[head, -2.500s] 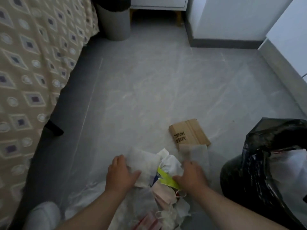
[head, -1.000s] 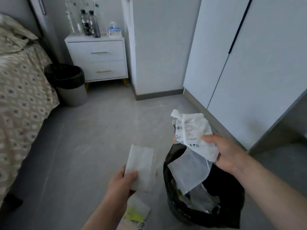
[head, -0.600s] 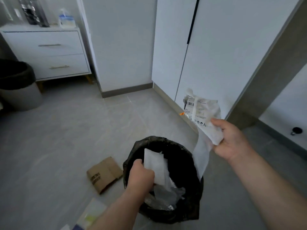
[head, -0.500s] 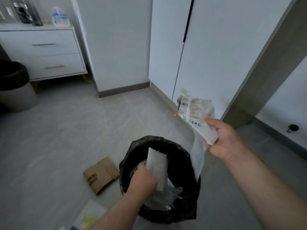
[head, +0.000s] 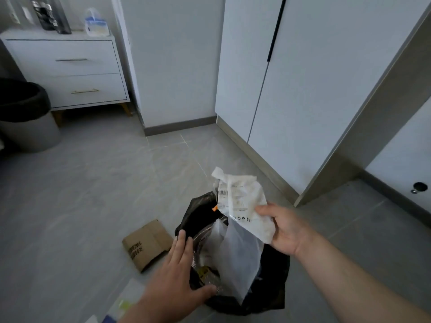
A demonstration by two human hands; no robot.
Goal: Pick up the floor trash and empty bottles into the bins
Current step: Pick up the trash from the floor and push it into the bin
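At the far left a grey bin (head: 28, 134) with a black liner stands beside the nightstand (head: 70, 73). Dark bottles (head: 52, 16) stand upright on the nightstand, not yet collected. Nearer in, a flattened cardboard box (head: 147, 243) lies on the floor just beside the black bag-lined bin (head: 198, 215), and a scrap with a yellow-green patch (head: 124, 305) sits at the lower edge; both look due to go in next. The left hand (head: 177, 276) hovers at that bin's near-left rim with fingers straight and spread, holding nothing, probably to steady the bag's mouth. The right hand (head: 286, 229) pinches a crumpled white shipping pouch (head: 242, 203) by its lower corner above the opening. Its translucent sheet (head: 235, 257) hangs into the bag, ready to drop.
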